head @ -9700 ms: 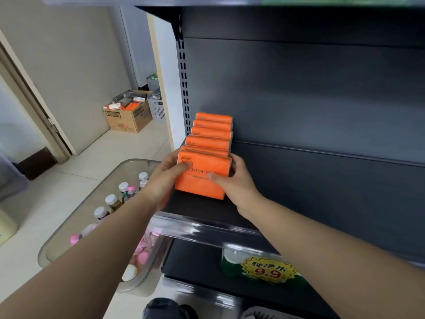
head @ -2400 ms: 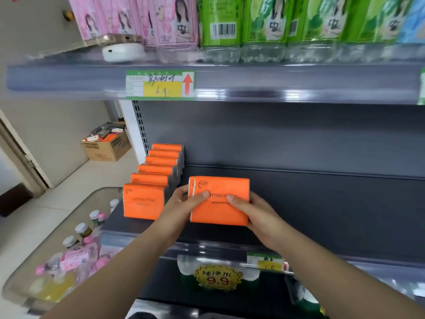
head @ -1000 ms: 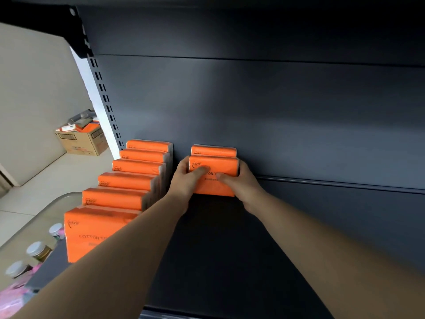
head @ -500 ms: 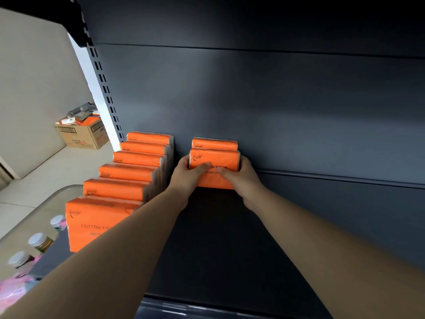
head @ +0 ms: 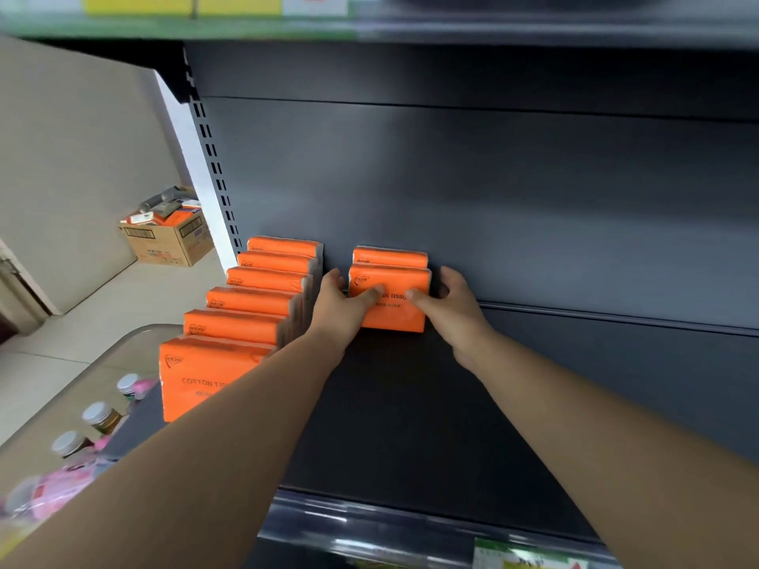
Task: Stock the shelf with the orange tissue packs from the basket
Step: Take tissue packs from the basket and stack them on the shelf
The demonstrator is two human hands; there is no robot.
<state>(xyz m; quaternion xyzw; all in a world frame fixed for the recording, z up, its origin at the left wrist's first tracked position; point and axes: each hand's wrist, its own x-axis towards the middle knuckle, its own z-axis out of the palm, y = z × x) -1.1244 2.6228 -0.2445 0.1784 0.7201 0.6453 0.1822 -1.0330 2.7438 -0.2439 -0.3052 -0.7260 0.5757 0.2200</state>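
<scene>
Two rows of orange tissue packs stand on the dark shelf [head: 410, 425]. The left row [head: 246, 322] holds several packs, running from the back panel to the shelf's front. The second row has two: a rear pack [head: 390, 256] against the back panel and a front pack [head: 390, 318] pressed upright against it. My left hand [head: 341, 301] grips the front pack's left side, thumb on its face. My right hand [head: 451, 305] holds its right side, thumb on its face and fingers curled round the edge. No basket is in view.
Dark shelf floor stretches to the right of the second row and in front of it. Another shelf edge [head: 369, 30] hangs overhead. At lower left is a clear bin of capped bottles [head: 94, 416]. A cardboard box [head: 168, 236] sits on the floor by the wall.
Both hands stay on the front pack of the second row, which sits against the rear pack. My view has pulled back and tilted up, so the upper shelf edge now shows.
</scene>
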